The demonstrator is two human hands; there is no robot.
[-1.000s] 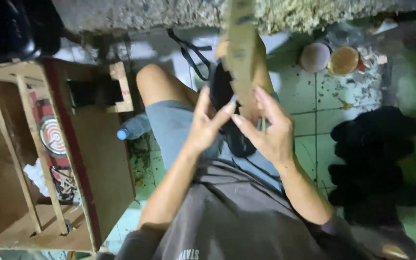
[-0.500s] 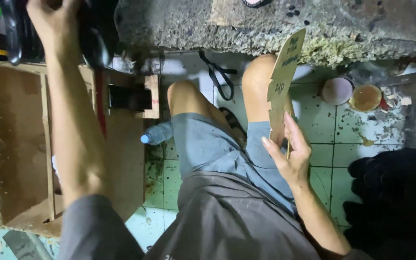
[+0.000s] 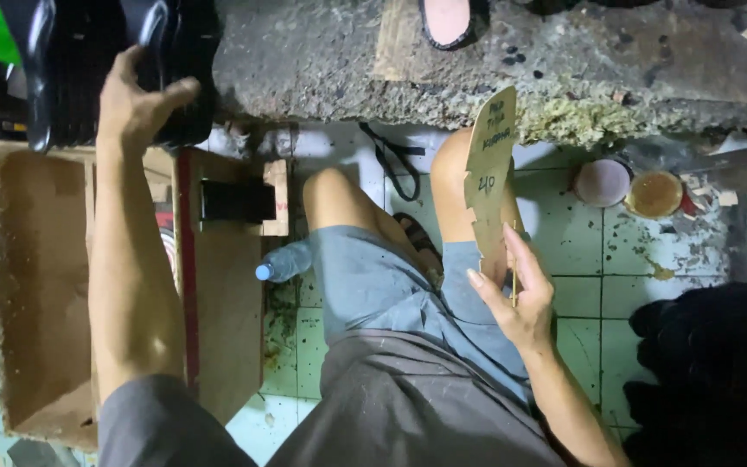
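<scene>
A: Where's the cardboard pattern (image 3: 488, 177)?
B: Upright over the knee, right hand (image 3: 516, 298) closed round its lower end. Looks light, stiff, bendy, so hold low
A: Left hand (image 3: 136, 99)?
B: Fingers curled on stacked black soles (image 3: 110, 60)

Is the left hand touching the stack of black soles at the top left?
Touching. The head view shows the left hand with its fingers pressed against the stack of black soles, no gap visible.
</scene>
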